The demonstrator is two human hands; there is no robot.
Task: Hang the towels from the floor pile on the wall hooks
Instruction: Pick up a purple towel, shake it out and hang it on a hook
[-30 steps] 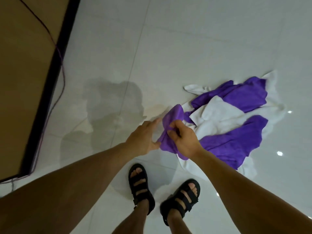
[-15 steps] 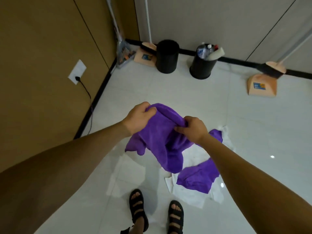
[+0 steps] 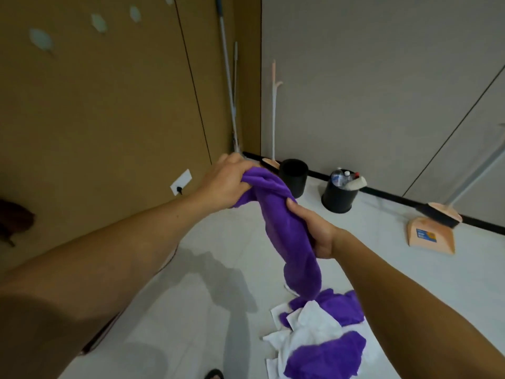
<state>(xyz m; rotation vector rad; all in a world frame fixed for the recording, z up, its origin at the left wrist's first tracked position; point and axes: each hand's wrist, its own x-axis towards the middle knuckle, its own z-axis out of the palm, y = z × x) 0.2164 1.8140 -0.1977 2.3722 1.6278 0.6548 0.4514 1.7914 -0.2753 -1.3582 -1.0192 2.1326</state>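
Observation:
A purple towel (image 3: 289, 236) hangs bunched between both hands at chest height. My left hand (image 3: 224, 184) grips its upper end, fingers curled round the cloth. Lower down, my right hand (image 3: 317, 231) holds the towel's middle with thumb and fingers wrapped on it. The towel's loose end dangles just above the floor pile (image 3: 319, 337) of purple and white towels at the lower right. Pale leaf-shaped wall hooks (image 3: 41, 39) run along the brown wall at the upper left.
Two black bins (image 3: 293, 176) (image 3: 337, 198) stand by the far grey wall, one holding bottles. An orange dustpan with a brush (image 3: 431, 233) sits at right. Mop and broom handles (image 3: 228, 77) lean in the corner. A wall socket (image 3: 181, 182) has a plug in it.
I have stood up and the view has swung up toward the brown wall. Both hands lifted the purple towel off the pile, and it now hangs stretched long instead of spread wide.

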